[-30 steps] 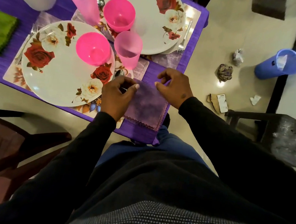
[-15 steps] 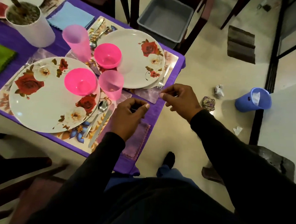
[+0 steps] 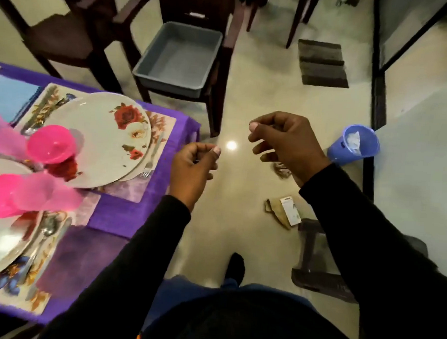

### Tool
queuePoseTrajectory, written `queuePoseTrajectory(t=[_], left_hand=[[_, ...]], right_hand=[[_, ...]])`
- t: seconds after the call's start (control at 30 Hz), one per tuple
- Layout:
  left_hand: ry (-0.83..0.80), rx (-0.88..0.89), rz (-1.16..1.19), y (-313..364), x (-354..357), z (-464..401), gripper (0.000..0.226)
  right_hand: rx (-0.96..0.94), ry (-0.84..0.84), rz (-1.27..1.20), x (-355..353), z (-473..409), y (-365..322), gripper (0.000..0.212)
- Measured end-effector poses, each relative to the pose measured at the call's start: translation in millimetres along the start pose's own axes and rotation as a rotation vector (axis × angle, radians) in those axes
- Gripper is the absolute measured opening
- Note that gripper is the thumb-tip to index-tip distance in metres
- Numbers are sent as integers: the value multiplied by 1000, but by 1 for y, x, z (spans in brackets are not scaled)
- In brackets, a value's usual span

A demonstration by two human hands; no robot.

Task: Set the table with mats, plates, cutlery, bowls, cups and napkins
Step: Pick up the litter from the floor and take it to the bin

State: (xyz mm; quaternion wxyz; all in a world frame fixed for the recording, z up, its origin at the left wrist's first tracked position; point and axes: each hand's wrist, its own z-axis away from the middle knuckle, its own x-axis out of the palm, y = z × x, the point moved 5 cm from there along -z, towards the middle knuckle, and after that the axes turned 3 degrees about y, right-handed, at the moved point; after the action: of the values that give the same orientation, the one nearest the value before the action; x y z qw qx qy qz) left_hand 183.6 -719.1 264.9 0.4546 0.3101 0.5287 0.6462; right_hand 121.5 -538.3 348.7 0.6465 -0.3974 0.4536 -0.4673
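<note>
I'm watching both hands hanging loosely curled and empty over the floor, left hand [image 3: 193,165] nearer the purple napkin [image 3: 80,260] lying down-left, right hand [image 3: 286,144] farther.

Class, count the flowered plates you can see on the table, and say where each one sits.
2. One plate lies at the far corner beside a fork; the other is nearer, at the left edge, partly cut off. More may lie out of view.
</note>
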Motion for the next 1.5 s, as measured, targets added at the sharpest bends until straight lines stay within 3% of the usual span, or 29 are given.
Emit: queuePoseTrajectory(t=[0.13, 0.33, 0.6, 1.0, 1.27, 1.37, 1.5], left_hand=[[-49, 12, -36, 14, 60, -5, 7], [-17, 62, -116, 45, 100, -51, 12], [-37, 48, -107, 75, 150, -181, 13], [-136, -9, -143, 115, 256, -396, 11], [-177, -208, -180, 91, 284, -489, 11], [-79, -285, -209, 92, 276, -527, 10], [128, -264, -294, 106, 256, -569, 9]], right_hand=[[-26, 50, 56, -54, -32, 2, 16], [-115, 86, 75, -76, -101, -6, 14], [-259, 130, 135, -92, -233, -39, 12], [-230, 153, 277, -118, -444, -89, 15], [-230, -88, 398, -86, -596, -82, 17], [-257, -324, 458, -51, -658, -85, 23], [-330, -669, 631, -3, -716, -79, 51]])
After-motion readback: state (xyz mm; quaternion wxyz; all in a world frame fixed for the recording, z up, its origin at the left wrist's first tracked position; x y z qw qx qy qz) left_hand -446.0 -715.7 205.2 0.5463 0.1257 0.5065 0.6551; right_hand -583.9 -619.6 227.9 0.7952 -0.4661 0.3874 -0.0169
